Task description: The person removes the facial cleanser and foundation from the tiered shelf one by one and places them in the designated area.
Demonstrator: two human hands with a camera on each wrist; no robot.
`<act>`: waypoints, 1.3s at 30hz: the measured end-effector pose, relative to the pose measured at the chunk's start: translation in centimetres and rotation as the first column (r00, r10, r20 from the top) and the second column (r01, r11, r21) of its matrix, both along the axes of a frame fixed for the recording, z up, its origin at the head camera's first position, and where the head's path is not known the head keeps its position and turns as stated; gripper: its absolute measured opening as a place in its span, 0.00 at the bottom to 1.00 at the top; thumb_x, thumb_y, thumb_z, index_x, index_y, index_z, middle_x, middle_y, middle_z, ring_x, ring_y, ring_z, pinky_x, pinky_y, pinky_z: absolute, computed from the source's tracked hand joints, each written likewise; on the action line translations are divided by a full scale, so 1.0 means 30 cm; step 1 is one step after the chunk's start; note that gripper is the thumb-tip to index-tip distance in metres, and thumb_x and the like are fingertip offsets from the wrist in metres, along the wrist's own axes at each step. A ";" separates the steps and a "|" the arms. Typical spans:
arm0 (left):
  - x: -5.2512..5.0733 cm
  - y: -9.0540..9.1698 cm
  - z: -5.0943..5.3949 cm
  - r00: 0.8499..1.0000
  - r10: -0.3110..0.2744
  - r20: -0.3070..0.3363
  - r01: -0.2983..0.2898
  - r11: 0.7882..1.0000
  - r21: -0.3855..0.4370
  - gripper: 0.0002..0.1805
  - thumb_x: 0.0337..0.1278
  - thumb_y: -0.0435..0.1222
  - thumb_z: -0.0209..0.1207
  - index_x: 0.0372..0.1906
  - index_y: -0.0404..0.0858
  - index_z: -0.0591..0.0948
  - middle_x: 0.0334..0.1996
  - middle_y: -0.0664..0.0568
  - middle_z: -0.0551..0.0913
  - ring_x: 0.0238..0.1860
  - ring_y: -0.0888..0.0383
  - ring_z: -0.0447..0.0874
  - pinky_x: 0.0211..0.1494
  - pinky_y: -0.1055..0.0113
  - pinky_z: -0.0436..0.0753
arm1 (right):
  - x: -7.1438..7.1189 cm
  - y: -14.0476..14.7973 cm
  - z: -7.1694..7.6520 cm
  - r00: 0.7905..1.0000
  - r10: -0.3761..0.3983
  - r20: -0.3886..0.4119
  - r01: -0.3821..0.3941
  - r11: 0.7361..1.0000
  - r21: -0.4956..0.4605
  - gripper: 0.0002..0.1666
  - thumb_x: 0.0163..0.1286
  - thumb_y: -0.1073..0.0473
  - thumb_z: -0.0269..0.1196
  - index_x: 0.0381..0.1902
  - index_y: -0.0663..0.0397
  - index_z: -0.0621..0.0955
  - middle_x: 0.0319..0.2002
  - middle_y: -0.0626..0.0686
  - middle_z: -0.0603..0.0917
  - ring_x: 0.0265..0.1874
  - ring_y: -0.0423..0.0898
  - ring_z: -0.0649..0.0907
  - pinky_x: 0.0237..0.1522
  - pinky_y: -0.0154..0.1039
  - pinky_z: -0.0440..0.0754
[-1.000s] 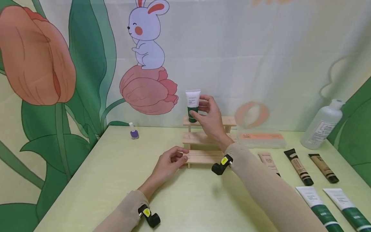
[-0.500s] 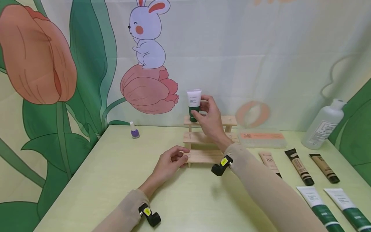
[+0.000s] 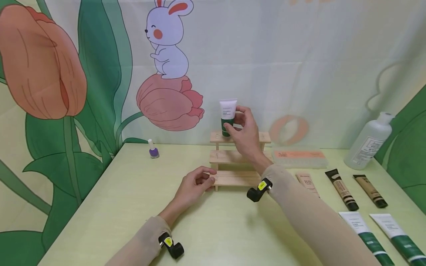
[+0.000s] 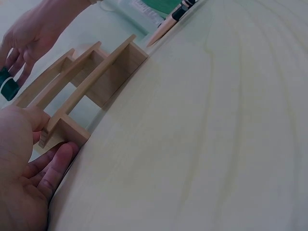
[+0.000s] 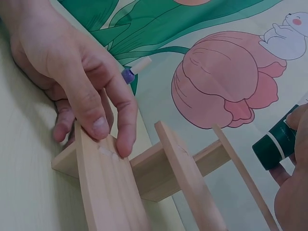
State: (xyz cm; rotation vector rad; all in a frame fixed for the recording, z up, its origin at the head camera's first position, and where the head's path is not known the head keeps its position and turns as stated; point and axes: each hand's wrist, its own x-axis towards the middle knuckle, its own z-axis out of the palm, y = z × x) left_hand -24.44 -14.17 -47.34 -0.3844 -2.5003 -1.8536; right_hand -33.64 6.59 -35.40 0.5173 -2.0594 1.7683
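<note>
A small white and green squeeze tube (image 3: 227, 114), cap end down, is held upright in my right hand (image 3: 247, 133) between thumb and fingers. It is at the top step of a three-tier wooden stand (image 3: 237, 178), toward its left. In the right wrist view the tube's green cap (image 5: 269, 151) looks slightly apart from that step. My left hand (image 3: 194, 186) grips the left end of the lowest step. Seen from the left wrist, the fingers (image 4: 55, 168) curl under the step's end; the right wrist view shows a thumb and finger over its edge.
Purple nail polish (image 3: 154, 150) stands back left. A clear box (image 3: 299, 159) lies right of the stand, with a white bottle (image 3: 369, 142) farther right. Several tubes lie front right, including a BB tube (image 3: 307, 184) and a larger green-white tube (image 3: 397, 236). A printed cloth (image 3: 253, 55) hangs behind.
My right hand has moved the tube a little to the right and slightly up over the top step. The left hand keeps its hold on the stand.
</note>
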 end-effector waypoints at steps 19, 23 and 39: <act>0.004 0.000 -0.004 1.000 -0.002 0.002 0.002 1.000 0.008 0.11 0.80 0.36 0.68 0.60 0.44 0.88 0.44 0.47 0.91 0.40 0.54 0.91 0.45 0.66 0.90 | 0.025 0.253 0.099 0.993 -0.099 -0.064 0.096 0.995 -0.041 0.31 0.78 0.66 0.71 0.73 0.51 0.73 0.60 0.58 0.84 0.55 0.48 0.85 0.55 0.34 0.86; 0.003 -0.002 -0.007 1.000 -0.007 -0.003 0.007 1.000 0.009 0.11 0.80 0.37 0.67 0.60 0.44 0.88 0.44 0.47 0.91 0.40 0.53 0.91 0.45 0.65 0.91 | 0.047 0.323 0.123 0.986 -0.152 -0.074 0.150 0.988 -0.031 0.30 0.79 0.64 0.71 0.73 0.49 0.74 0.60 0.55 0.84 0.54 0.47 0.85 0.54 0.33 0.85; -0.002 0.000 -0.028 0.999 -0.017 -0.036 0.018 1.000 0.021 0.11 0.80 0.38 0.68 0.61 0.46 0.89 0.43 0.48 0.91 0.41 0.51 0.90 0.46 0.62 0.92 | 0.105 0.558 0.155 0.947 -0.294 -0.128 0.287 0.955 -0.074 0.32 0.78 0.62 0.72 0.74 0.45 0.75 0.56 0.46 0.83 0.51 0.46 0.82 0.50 0.29 0.85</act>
